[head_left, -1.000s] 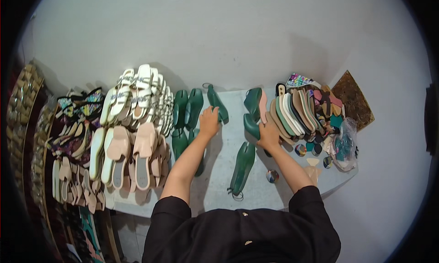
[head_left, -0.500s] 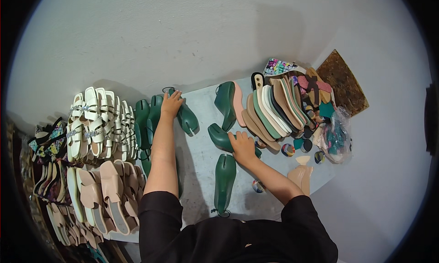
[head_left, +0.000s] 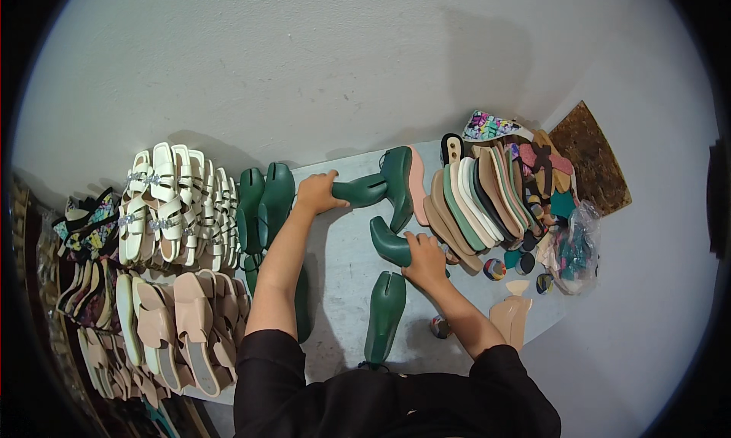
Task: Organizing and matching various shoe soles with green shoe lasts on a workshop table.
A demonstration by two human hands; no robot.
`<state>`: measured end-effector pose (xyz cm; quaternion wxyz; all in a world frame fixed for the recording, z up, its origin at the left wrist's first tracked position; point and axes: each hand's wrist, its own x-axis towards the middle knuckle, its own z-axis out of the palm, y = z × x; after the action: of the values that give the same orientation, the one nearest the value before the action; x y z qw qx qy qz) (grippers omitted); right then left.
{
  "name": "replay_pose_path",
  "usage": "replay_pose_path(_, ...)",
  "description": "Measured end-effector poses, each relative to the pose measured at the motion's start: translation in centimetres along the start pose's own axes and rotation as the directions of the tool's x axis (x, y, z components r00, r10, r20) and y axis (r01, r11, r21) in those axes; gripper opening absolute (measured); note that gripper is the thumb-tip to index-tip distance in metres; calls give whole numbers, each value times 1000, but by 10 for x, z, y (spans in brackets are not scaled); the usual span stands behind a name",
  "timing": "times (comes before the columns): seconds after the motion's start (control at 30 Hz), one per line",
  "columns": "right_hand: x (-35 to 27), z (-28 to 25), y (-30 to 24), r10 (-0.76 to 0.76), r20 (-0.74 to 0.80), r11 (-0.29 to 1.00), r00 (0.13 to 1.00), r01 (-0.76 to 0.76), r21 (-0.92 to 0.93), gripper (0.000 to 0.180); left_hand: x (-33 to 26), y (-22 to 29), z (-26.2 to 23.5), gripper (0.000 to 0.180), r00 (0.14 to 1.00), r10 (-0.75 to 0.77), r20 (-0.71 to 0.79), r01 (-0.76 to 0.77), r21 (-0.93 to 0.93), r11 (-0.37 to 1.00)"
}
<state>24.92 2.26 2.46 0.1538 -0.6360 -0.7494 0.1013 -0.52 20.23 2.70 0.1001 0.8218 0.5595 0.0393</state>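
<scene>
My left hand (head_left: 320, 193) grips one end of a green shoe last (head_left: 361, 190), which lies crosswise near the far side of the table. The last's split end points right and touches another green last standing beside a pink insole (head_left: 416, 185). Closer to me, my right hand (head_left: 426, 260) is closed round the right end of a second green shoe last (head_left: 388, 242), its thumb and fingers partly hidden. Just below that hand, a green last (head_left: 385, 316) lies lengthwise with its split end away from me.
White sandals (head_left: 162, 171) and beige sandals (head_left: 194, 308) are stacked on the left, next to more green lasts (head_left: 277, 202). To the right lies a fanned row of insoles (head_left: 464, 209), with small round rolls (head_left: 495, 269), a plastic bag (head_left: 582, 247) and a brown board (head_left: 590, 156) beyond.
My left hand has taken hold of the far last and swung it crosswise to the right. My right hand's last has turned slightly. The view has shifted a little.
</scene>
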Motion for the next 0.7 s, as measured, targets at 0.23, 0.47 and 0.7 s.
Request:
replay_pose_path(0.23,4,-16,8,249,176,912,953,-291,290,93,-16,-26,1,82,942,-196,271,229,-93,969)
replay_pose_path(0.47,-20,-7,3,258,302,916,918,-332,224,71,-51,4,27,59,957,-262,125,290,-361,886)
replay_pose_path(0.7,-32,-6,-10,178,91,969,980,-190,159,53,-102,25,16,51,914,-402,-48,356,-381,854)
